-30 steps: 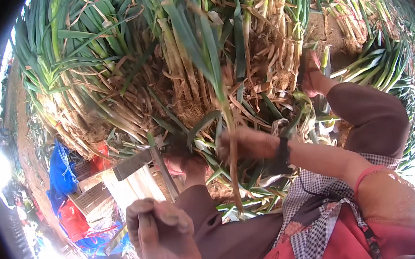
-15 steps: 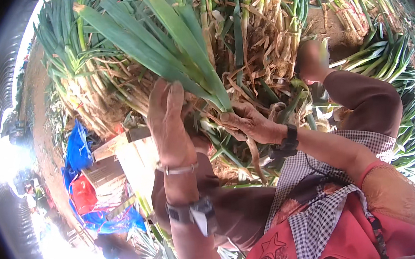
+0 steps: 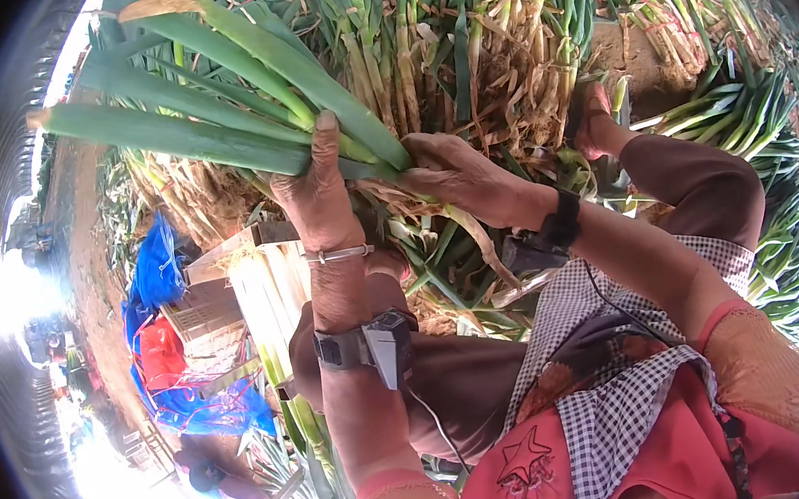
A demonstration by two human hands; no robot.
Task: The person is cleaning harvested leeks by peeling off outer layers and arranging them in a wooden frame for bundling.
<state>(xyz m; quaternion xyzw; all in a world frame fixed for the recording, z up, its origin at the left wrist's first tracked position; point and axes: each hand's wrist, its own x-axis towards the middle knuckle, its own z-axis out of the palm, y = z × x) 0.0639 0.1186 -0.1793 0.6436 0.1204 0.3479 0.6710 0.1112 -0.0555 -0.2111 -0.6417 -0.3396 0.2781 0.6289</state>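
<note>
A large green onion (image 3: 337,97) lies across both hands, its broad leaves fanning toward the upper left with tan, dried tips. My left hand (image 3: 317,195) is closed around the leaves, thumb on top. My right hand (image 3: 475,180) grips the plant where the leaves come together. Below the right hand hangs a withered, yellowish strip of leaf (image 3: 482,240); whether it is still attached I cannot tell. The plant's lower stalk is hidden by the hands.
Upright bundles of green onions (image 3: 525,55) stand in front. More lie in a heap (image 3: 733,116) to the right. At left are pale stripped stalks (image 3: 274,290), a cardboard box (image 3: 206,316), a blue plastic bag (image 3: 158,263) and a red bag (image 3: 160,354). Dry leaf scraps litter the ground.
The green onion has tilted left, its leaves swinging down to the left. My right hand has moved up and slightly left; my left hand has closed around the leaves.
</note>
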